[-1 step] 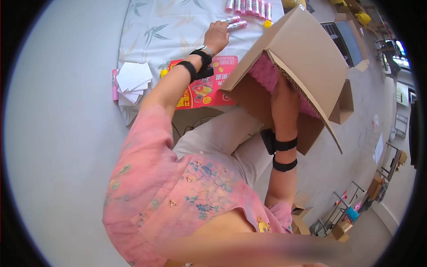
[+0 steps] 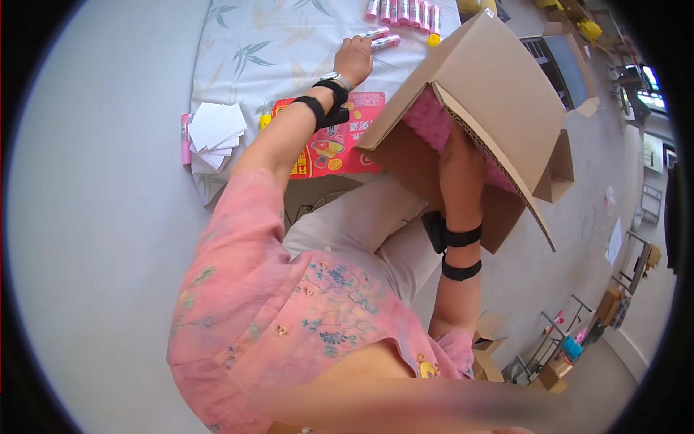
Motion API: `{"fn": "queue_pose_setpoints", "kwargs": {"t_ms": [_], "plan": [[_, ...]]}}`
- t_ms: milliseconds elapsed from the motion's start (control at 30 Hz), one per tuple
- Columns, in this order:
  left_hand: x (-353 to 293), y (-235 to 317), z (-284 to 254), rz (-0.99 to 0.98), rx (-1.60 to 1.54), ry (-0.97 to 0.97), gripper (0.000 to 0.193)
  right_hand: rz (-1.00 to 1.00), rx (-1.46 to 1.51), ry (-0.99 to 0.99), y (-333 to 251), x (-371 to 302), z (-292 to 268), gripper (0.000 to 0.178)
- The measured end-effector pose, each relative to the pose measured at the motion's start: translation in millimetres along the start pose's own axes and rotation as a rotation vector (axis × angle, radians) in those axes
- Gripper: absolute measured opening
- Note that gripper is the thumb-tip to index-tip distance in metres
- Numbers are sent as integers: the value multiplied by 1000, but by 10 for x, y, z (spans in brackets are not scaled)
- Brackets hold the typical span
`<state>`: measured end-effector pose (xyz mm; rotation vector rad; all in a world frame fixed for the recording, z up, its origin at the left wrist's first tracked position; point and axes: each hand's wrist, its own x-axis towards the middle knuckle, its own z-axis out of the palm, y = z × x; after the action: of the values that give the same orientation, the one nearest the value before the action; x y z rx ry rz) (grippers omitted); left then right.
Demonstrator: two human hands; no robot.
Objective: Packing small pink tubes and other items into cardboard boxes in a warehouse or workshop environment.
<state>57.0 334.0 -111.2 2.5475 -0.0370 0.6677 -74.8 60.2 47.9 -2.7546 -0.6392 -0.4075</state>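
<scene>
The carton [image 2: 506, 94] is tilted, apparently so the right hand [image 2: 461, 148] is admitted, while two pink tubes [image 2: 386, 43] are touched by the left hand [image 2: 353, 62], neither grip's closure being tellable.

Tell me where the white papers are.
In the head view, the white papers lie at the left edge of the table, between a pink tube and a yellow cap.

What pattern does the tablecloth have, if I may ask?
The tablecloth is pale with grey-green leaf sprigs; it shows best in the head view.
</scene>
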Motion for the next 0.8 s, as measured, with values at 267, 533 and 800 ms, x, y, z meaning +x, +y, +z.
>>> {"fn": "queue_pose_setpoints", "kwargs": {"t_ms": [267,533,800], "plan": [[110,22,443,-104,243,-167,24,-22,0,35,27,-30,7,45],[-253,51,-46,-421,-67,-335,31,-52,27,35,48,-20,-92,64],[-1118,366,-1358,-931,-1613,-29,22,-68,-72,2,77,73,-103,63]]}}
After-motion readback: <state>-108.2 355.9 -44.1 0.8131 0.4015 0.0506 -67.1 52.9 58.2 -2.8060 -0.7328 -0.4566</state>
